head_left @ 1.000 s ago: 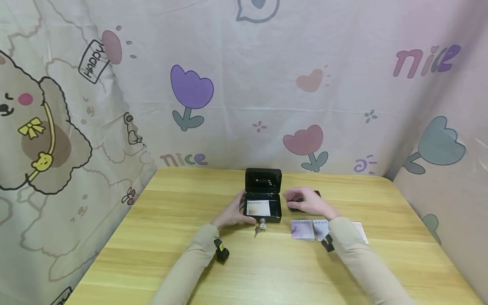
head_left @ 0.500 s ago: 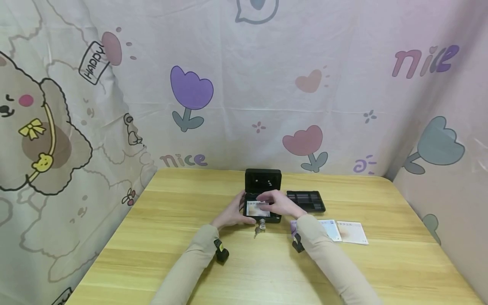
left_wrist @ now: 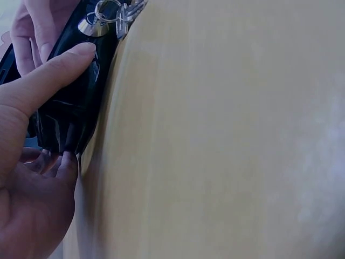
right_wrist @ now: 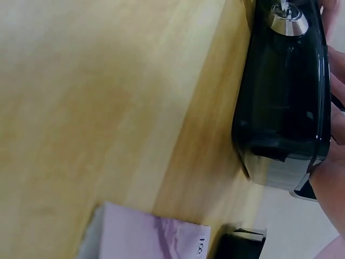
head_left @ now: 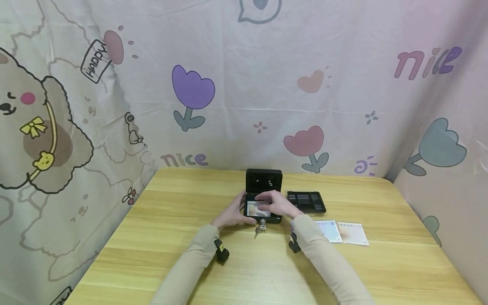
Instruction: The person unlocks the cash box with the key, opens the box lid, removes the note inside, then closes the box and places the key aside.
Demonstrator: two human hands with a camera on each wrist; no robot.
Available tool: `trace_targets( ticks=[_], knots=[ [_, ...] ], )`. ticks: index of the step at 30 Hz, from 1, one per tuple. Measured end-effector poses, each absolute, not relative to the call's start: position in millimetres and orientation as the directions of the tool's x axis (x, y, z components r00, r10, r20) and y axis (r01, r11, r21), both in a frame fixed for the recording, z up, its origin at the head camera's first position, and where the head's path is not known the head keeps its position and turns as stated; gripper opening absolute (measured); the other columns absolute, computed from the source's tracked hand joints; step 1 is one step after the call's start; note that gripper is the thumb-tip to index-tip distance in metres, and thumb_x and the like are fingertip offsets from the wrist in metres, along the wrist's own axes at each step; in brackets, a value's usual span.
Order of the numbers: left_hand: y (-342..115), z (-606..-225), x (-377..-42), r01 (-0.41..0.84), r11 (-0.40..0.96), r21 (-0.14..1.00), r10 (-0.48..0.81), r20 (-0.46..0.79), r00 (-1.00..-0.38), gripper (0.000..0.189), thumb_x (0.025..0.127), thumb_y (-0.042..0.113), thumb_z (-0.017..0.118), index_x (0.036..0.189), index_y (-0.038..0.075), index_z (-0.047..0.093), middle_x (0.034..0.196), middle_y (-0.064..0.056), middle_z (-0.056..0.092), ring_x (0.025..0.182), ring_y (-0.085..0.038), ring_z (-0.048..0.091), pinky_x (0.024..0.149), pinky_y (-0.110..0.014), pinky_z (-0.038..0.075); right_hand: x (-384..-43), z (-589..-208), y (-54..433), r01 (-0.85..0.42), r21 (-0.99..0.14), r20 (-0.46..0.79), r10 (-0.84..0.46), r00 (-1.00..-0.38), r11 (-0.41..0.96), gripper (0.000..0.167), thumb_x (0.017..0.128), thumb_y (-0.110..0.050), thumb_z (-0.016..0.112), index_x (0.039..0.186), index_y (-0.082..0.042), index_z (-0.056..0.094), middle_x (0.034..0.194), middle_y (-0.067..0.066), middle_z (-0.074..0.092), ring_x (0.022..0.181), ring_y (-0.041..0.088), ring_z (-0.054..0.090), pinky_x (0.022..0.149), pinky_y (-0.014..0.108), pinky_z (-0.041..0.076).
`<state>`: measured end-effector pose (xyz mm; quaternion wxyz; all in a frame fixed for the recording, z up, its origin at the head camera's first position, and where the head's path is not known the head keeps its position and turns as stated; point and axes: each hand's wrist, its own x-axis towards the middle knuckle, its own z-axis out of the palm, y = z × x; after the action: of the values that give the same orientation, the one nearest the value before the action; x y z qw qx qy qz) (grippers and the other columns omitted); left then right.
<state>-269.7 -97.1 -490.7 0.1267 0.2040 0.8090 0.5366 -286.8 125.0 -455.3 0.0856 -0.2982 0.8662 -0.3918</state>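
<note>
Grips the black box (head_left: 274,220) at its left side with the left hand (head_left: 234,212), laying the thumb along the front wall and bending the fingers round the side. Reaches down into the open box with the right hand (head_left: 280,205), over the printed note (head_left: 252,209) inside; cannot tell whether pinching it or not. Since a second ago, has moved that hand from the black tray (head_left: 311,203) to the box, exposing the tray on the table (head_left: 267,273).

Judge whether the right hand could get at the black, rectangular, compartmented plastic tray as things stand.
Probably yes: the right hand, over the open, glossy black rectangular box, has the tray close on its right. No object visibly blocks the way, though it would likely have to leave the box.
</note>
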Motion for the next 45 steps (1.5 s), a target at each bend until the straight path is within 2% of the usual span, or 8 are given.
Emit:
trace_targets(
  ticks=[4, 9, 15, 17, 24, 31, 39, 45],
  knots=[
    [-97.3, -490.7, -269.9, 0.191, 0.342, 0.920, 0.464, 0.012, -0.886, 0.121, 0.076, 0.012, 0.088, 0.161, 0.001, 0.002, 0.168, -0.025, 0.009, 0.154, -0.043, 0.021, 0.127, -0.050, 0.025, -287.0, -457.1, 125.4, -0.463, -0.715, 0.093, -0.586, -0.805, 0.524, 0.036, 0.094, -0.013, 0.069, 0.128, 0.000, 0.066, 0.131, 0.018, 0.068, 0.113, 0.030, 0.068, 0.097, 0.047, 0.059],
    [-97.3, -490.7, -269.9, 0.184, 0.345, 0.920, 0.463, 0.004, -0.886, 0.122, 0.075, 0.012, 0.089, 0.161, -0.001, 0.002, 0.168, -0.027, 0.008, 0.154, -0.043, 0.020, 0.127, -0.050, 0.025, -286.5, -459.7, 125.9, -0.465, -0.721, 0.089, -0.596, -0.798, 0.514, 0.036, 0.095, -0.013, 0.068, 0.128, -0.001, 0.066, 0.130, 0.018, 0.068, 0.115, 0.031, 0.068, 0.098, 0.048, 0.058],
    [-96.8, -489.4, -268.9, 0.178, 0.354, 0.918, 0.462, -0.006, -0.887, 0.123, 0.075, 0.012, 0.089, 0.160, -0.001, 0.002, 0.168, -0.027, 0.008, 0.154, -0.043, 0.021, 0.127, -0.049, 0.025, -286.4, -459.6, 125.4, -0.481, -0.685, 0.083, -0.598, -0.797, 0.547, 0.035, 0.094, -0.010, 0.068, 0.127, -0.001, 0.066, 0.120, 0.015, 0.071, 0.093, 0.017, 0.067, 0.081, 0.033, 0.060],
    [-96.4, -489.3, -269.0, 0.180, 0.347, 0.920, 0.464, -0.002, -0.886, 0.123, 0.075, 0.011, 0.089, 0.160, -0.001, 0.001, 0.167, -0.027, 0.008, 0.154, -0.043, 0.021, 0.127, -0.049, 0.025, -286.6, -459.0, 124.7, -0.479, -0.676, 0.075, -0.595, -0.800, 0.560, 0.034, 0.093, -0.008, 0.067, 0.126, -0.002, 0.067, 0.117, 0.014, 0.072, 0.090, 0.015, 0.065, 0.080, 0.032, 0.058],
    [-95.6, -491.0, -270.0, 0.178, 0.334, 0.926, 0.464, 0.003, -0.886, 0.122, 0.075, 0.011, 0.089, 0.160, -0.001, 0.002, 0.167, -0.027, 0.009, 0.154, -0.043, 0.021, 0.127, -0.050, 0.025, -286.7, -459.2, 124.1, -0.446, -0.677, 0.053, -0.566, -0.823, 0.586, 0.033, 0.091, -0.006, 0.067, 0.124, -0.004, 0.068, 0.124, 0.014, 0.070, 0.103, 0.022, 0.067, 0.092, 0.045, 0.059],
    [-96.5, -490.2, -269.9, 0.176, 0.333, 0.926, 0.466, 0.000, -0.885, 0.122, 0.076, 0.011, 0.088, 0.160, -0.001, 0.001, 0.167, -0.028, 0.008, 0.154, -0.044, 0.020, 0.127, -0.051, 0.025, -287.9, -461.1, 123.0, -0.456, -0.680, 0.072, -0.567, -0.821, 0.575, 0.032, 0.090, -0.004, 0.067, 0.122, -0.002, 0.069, 0.121, 0.015, 0.071, 0.098, 0.020, 0.068, 0.086, 0.038, 0.060],
    [-96.7, -488.5, -269.3, 0.165, 0.334, 0.928, 0.468, -0.011, -0.884, 0.121, 0.077, 0.010, 0.087, 0.160, -0.003, -0.001, 0.167, -0.029, 0.007, 0.153, -0.045, 0.019, 0.127, -0.052, 0.025, -285.8, -459.9, 121.0, -0.461, -0.659, 0.068, -0.563, -0.823, 0.594, 0.032, 0.091, -0.009, 0.067, 0.123, -0.006, 0.070, 0.126, 0.015, 0.070, 0.101, 0.022, 0.066, 0.088, 0.041, 0.059],
    [-96.3, -487.4, -268.4, 0.167, 0.334, 0.928, 0.464, -0.008, -0.886, 0.120, 0.078, 0.009, 0.087, 0.160, -0.003, 0.000, 0.167, -0.029, 0.008, 0.153, -0.045, 0.020, 0.127, -0.051, 0.025, -286.4, -460.3, 120.5, -0.457, -0.660, 0.060, -0.564, -0.824, 0.596, 0.032, 0.091, -0.008, 0.067, 0.123, -0.006, 0.070, 0.123, 0.014, 0.070, 0.099, 0.021, 0.066, 0.085, 0.038, 0.059]
  ],
)
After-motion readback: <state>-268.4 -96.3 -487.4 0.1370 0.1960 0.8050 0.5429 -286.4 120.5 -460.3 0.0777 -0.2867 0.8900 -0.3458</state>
